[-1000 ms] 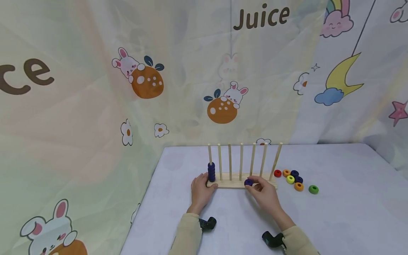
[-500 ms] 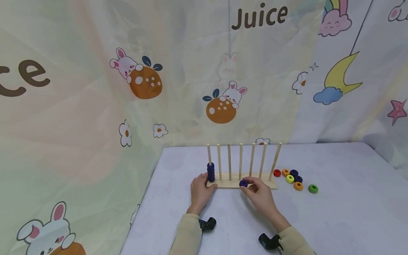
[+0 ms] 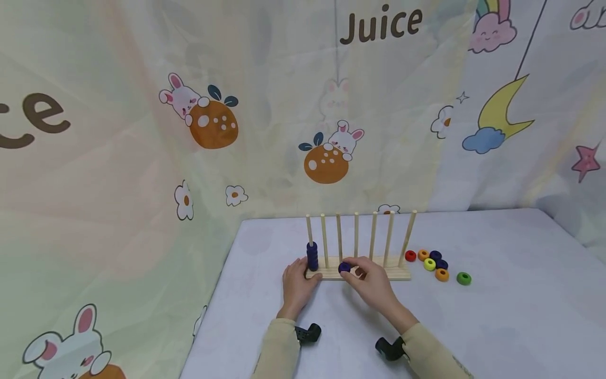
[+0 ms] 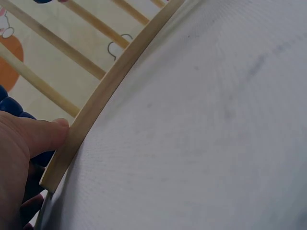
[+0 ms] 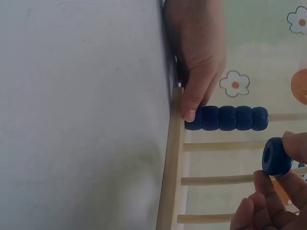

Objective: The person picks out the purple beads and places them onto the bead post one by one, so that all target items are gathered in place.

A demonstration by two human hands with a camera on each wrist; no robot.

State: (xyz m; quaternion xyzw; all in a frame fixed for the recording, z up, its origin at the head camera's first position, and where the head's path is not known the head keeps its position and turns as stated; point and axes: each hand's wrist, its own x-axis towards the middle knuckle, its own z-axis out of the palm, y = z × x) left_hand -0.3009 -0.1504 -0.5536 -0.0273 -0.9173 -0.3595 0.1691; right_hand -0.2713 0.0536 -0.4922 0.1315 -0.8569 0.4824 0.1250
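A wooden peg rack (image 3: 326, 275) with several upright pegs stands on the table. Its leftmost peg carries a stack of dark blue beads (image 3: 312, 257), also seen in the right wrist view. My left hand (image 3: 296, 284) grips the rack's left end, the thumb over the front of the base and the other fingers mostly hidden behind. Between thumb and fingertips my right hand (image 3: 371, 281) pinches a dark blue bead (image 5: 277, 156), held in front of the pegs and off them. In the right wrist view the hole in that bead shows, facing the rack's base.
Right of the rack lie loose beads: a red bead (image 3: 410, 256), a yellow bead (image 3: 429, 264), a green bead (image 3: 464, 278), plus orange and dark blue ones. A printed cloth (image 3: 265, 105) hangs behind the white table (image 3: 511, 316).
My right hand has moved left along the front of the rack with the blue bead, toward the stacked peg. The left hand has stayed at the rack's end.
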